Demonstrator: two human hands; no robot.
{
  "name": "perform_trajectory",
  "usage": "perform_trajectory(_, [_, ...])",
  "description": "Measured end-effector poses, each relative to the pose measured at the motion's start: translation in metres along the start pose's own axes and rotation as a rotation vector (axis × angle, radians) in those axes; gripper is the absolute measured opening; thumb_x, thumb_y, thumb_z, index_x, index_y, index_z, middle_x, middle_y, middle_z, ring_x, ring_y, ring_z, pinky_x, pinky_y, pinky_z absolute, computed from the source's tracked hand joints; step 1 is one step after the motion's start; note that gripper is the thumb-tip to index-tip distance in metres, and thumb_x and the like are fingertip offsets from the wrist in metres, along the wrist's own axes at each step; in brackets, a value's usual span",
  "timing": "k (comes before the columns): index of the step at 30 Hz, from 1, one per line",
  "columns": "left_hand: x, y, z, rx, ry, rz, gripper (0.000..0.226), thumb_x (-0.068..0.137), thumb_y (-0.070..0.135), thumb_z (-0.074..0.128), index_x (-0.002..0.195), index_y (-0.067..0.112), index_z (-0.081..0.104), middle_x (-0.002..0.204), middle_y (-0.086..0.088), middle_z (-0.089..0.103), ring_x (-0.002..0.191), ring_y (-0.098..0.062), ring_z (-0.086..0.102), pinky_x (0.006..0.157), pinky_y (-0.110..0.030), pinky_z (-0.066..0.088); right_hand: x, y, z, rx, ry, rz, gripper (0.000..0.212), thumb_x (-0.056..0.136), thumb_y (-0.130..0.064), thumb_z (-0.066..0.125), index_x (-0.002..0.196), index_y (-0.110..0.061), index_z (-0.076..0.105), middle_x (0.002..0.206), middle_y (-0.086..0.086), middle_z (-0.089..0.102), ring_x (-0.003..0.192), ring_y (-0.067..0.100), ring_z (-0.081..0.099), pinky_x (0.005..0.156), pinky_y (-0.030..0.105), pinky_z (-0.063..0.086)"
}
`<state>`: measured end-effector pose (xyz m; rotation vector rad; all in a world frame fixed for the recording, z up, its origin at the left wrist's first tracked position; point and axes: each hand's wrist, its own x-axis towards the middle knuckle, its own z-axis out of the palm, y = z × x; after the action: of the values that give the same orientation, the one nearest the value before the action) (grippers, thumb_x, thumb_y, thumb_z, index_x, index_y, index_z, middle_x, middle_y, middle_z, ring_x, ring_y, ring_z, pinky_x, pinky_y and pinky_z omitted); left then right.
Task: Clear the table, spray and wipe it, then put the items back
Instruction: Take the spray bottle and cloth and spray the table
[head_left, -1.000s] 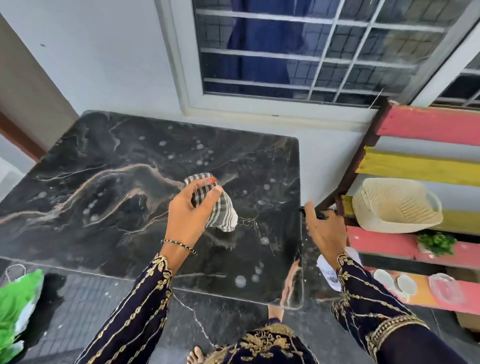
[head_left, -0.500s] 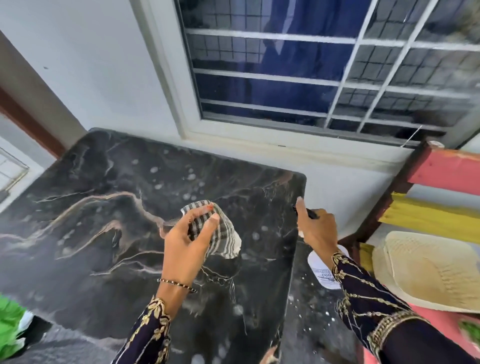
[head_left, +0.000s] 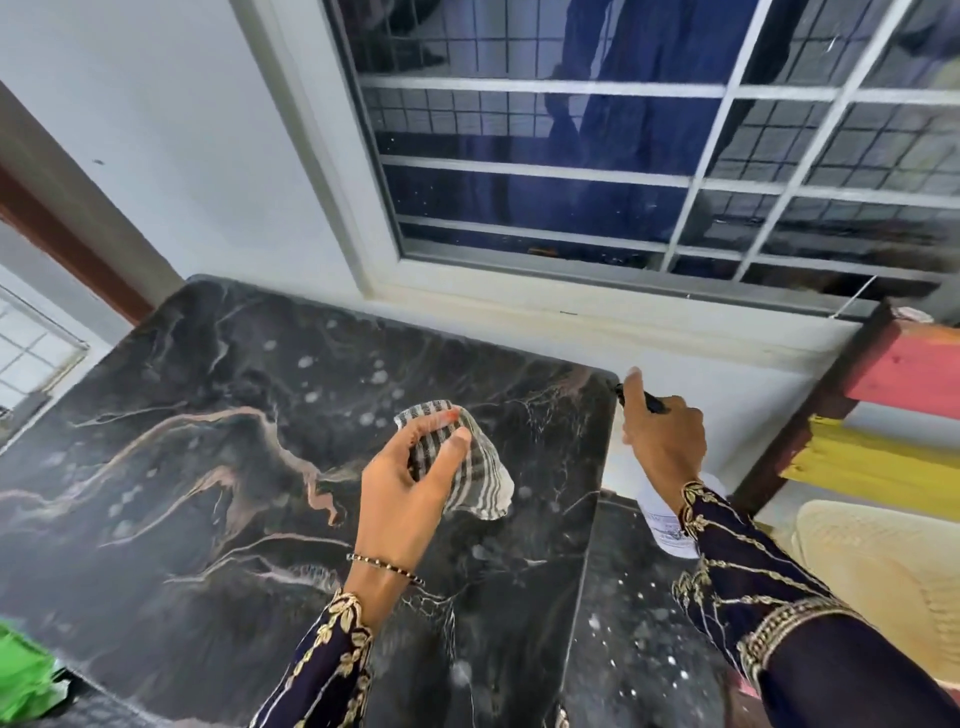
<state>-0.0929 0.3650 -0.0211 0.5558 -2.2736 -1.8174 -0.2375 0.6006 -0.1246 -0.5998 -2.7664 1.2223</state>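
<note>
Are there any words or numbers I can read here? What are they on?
Label on the white spray bottle in the right hand: dark print, too blurred to read.
Checked cloth in the left hand, table top: no words, numbers or signs.

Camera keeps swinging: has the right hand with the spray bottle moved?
Yes. The right hand, gripping the spray bottle, moved along the right edge of the table toward its far corner.

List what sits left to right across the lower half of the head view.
From the left: green bag → marble table → left hand → checked cloth it pinches → right hand gripping the spray bottle → cream basket.
</note>
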Motion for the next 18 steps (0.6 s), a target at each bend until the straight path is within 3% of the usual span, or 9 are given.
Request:
perform_trajectory(3, [-0.002,0.003,0.009,0.035,-0.015,0.009,0.016,0.088,0.035,0.067,0.103,0.031,0.072,0.063,0.018,0.064,0.056,-0.001,0.05,0.06,-0.018,0.042,-0.01,0.015,-0.01,-0.084,-0.01,0.026,0.083,0.082,-0.085,0.03,0.079,-0.013,0.07,0.074,0.005,0.07,0.074,0.03,0.065,0.077,0.037,0.052])
perform_trajectory(6, [-0.004,0.006,0.021,0.061,-0.048,0.022,0.017,0.087,0.036,0.068,0.104,0.032,0.072,0.07,-0.001,0.064,0.053,0.002,0.045,0.054,-0.024,0.039,-0.023,0.034,-0.02,-0.009,-0.098,0.02,0.08,0.085,-0.081,0.036,0.071,-0.01,0.072,0.058,0.002,0.07,0.061,0.022,0.068,0.073,0.035,0.055])
perform_trajectory(7, [-0.004,0.006,0.025,0.075,-0.058,0.025,0.017,0.088,0.036,0.067,0.104,0.031,0.072,0.072,-0.002,0.061,0.05,0.004,0.044,0.052,-0.023,0.036,-0.028,0.039,-0.022,0.022,-0.128,0.001,0.08,0.088,-0.079,0.038,0.064,-0.01,0.071,0.052,0.001,0.069,0.055,0.02,0.067,0.071,0.034,0.055])
perform_trajectory(9, [-0.008,0.008,0.035,0.109,-0.081,0.023,0.017,0.088,0.037,0.067,0.104,0.033,0.071,0.058,0.007,0.055,0.047,-0.003,0.038,0.049,-0.02,0.034,-0.041,0.051,-0.027,0.079,-0.178,-0.027,0.082,0.092,-0.075,0.041,0.051,-0.01,0.068,0.047,0.002,0.066,0.048,0.021,0.065,0.066,0.033,0.054])
perform_trajectory(11, [-0.012,0.012,0.048,0.115,-0.131,0.034,0.018,0.088,0.039,0.066,0.105,0.034,0.07,0.07,-0.002,0.064,0.053,-0.018,0.043,0.053,-0.034,0.043,-0.054,0.061,-0.029,0.133,-0.182,-0.01,0.08,0.093,-0.073,0.045,0.046,-0.01,0.064,0.045,0.002,0.064,0.046,0.021,0.065,0.064,0.033,0.054])
perform_trajectory(12, [-0.014,0.014,0.054,0.116,-0.157,0.041,0.02,0.088,0.038,0.066,0.107,0.032,0.07,0.083,-0.01,0.06,0.068,-0.025,0.048,0.063,-0.042,0.044,-0.059,0.065,-0.029,0.144,-0.162,0.0,0.078,0.091,-0.074,0.046,0.046,-0.012,0.062,0.044,0.001,0.064,0.046,0.021,0.065,0.063,0.034,0.054])
perform_trajectory(14, [-0.019,0.018,0.07,0.117,-0.203,0.055,0.022,0.089,0.035,0.066,0.109,0.028,0.07,0.096,-0.004,0.059,0.091,-0.017,0.045,0.078,-0.044,0.042,-0.066,0.073,-0.033,0.171,-0.121,0.04,0.078,0.085,-0.081,0.047,0.047,-0.014,0.059,0.045,0.0,0.063,0.048,0.023,0.065,0.063,0.038,0.055])
perform_trajectory(18, [-0.026,0.024,0.108,0.11,-0.302,0.084,0.021,0.089,0.031,0.066,0.108,0.026,0.071,0.094,-0.008,0.068,0.083,-0.021,0.053,0.073,-0.036,0.048,-0.069,0.086,-0.061,0.277,-0.095,0.089,0.084,0.079,-0.086,0.053,0.05,-0.009,0.06,0.048,0.012,0.061,0.048,0.022,0.063,0.06,0.033,0.049])
